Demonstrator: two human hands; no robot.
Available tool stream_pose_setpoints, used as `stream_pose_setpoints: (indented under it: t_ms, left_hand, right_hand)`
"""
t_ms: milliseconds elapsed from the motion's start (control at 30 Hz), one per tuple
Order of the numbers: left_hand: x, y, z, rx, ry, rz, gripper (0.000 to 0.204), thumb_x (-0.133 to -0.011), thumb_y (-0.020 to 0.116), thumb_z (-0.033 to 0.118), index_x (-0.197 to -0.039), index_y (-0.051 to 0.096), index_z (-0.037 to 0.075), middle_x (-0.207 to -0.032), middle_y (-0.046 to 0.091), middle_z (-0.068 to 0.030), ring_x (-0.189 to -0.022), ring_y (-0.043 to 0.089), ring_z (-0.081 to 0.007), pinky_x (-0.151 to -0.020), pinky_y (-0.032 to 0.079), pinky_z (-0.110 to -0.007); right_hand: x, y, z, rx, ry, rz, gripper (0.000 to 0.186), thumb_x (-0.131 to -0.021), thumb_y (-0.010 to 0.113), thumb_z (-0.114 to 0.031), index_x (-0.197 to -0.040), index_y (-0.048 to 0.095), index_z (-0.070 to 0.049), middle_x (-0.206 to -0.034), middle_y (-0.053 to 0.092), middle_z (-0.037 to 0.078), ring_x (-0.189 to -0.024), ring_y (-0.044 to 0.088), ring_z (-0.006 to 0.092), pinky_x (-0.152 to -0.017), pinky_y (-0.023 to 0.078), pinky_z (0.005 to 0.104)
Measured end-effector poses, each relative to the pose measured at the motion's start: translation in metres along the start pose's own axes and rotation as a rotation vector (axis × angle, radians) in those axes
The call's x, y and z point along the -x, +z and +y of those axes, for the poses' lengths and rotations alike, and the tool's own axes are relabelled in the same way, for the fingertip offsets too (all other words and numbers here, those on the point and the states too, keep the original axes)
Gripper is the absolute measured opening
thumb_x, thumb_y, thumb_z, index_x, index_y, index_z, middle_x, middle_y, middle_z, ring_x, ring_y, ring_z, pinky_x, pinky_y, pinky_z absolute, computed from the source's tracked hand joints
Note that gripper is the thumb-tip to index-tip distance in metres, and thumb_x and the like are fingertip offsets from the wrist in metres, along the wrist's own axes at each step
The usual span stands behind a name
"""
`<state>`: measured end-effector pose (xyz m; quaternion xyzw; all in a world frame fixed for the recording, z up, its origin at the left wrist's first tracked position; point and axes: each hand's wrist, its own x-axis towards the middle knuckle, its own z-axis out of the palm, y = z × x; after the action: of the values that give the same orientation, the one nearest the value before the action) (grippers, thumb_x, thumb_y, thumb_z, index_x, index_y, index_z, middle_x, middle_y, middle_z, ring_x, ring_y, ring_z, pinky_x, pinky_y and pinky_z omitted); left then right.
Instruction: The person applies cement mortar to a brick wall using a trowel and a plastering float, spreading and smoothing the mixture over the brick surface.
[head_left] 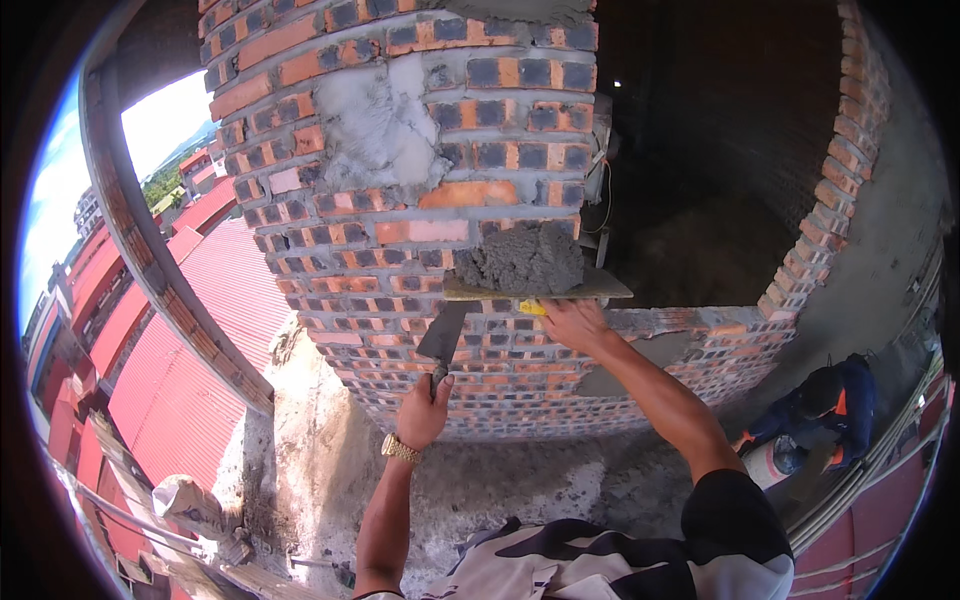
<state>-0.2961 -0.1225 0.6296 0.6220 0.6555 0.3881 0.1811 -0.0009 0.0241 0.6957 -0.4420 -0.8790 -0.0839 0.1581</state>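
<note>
Left hand at centre frame, fist closed, forearm rising from lower edge. Right hand higher, right of centre, fingers curled upward, arm extended.

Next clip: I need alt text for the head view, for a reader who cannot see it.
A person faces a red brick wall, the right hand holding up a flat board heaped with grey mortar and the left hand gripping a trowel just below it. Another person crouches at lower right.
</note>
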Motion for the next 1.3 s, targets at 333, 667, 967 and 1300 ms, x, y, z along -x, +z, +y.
stream_pose_setpoints:
  t_ms: [333,667,967,1300]
  left_hand:
    - [-0.099,0.024,-0.006,0.063,0.085,0.041,0.044,-0.104,0.05,0.042,-0.102,0.053,-0.002,-0.072,0.063,-0.0263,-0.067,0.061,-0.0473,-0.056,0.043,-0.053]
    - [-0.163,-0.005,0.049,0.293,0.255,0.171,0.043,-0.105,0.05,0.04,-0.102,0.057,-0.002,-0.064,0.06,-0.0157,-0.054,0.058,-0.0308,-0.051,0.041,-0.045]
    - [-0.212,-0.057,0.116,0.354,0.317,0.148,0.048,-0.105,0.049,0.042,-0.098,0.057,-0.004,-0.063,0.053,-0.0075,-0.055,0.047,-0.0152,-0.051,0.038,-0.035]
    - [-0.264,-0.121,0.176,0.34,0.379,0.171,0.053,-0.103,0.052,0.05,-0.083,0.051,0.001,-0.058,0.044,0.0,-0.05,0.041,-0.0095,-0.046,0.035,-0.029]
  right_hand:
    - [-0.092,0.025,0.056,0.287,-0.257,0.33,0.046,-0.09,0.068,-0.036,-0.114,0.055,0.001,-0.086,0.07,0.017,-0.074,0.072,0.0309,-0.06,0.058,0.0418]
    - [-0.141,-0.108,0.054,0.265,-0.166,0.273,0.039,-0.09,0.065,-0.04,-0.101,0.054,-0.004,-0.071,0.068,0.019,-0.067,0.07,0.0366,-0.058,0.056,0.045]
    - [-0.181,-0.224,0.049,0.219,-0.04,0.261,0.046,-0.09,0.061,-0.048,-0.106,0.064,-0.005,-0.076,0.068,0.024,-0.075,0.067,0.0439,-0.07,0.053,0.0517]
    - [-0.222,-0.312,0.065,0.175,-0.072,0.422,0.055,-0.088,0.063,-0.055,-0.11,0.07,-0.005,-0.084,0.07,0.021,-0.081,0.068,0.039,-0.075,0.054,0.0467]
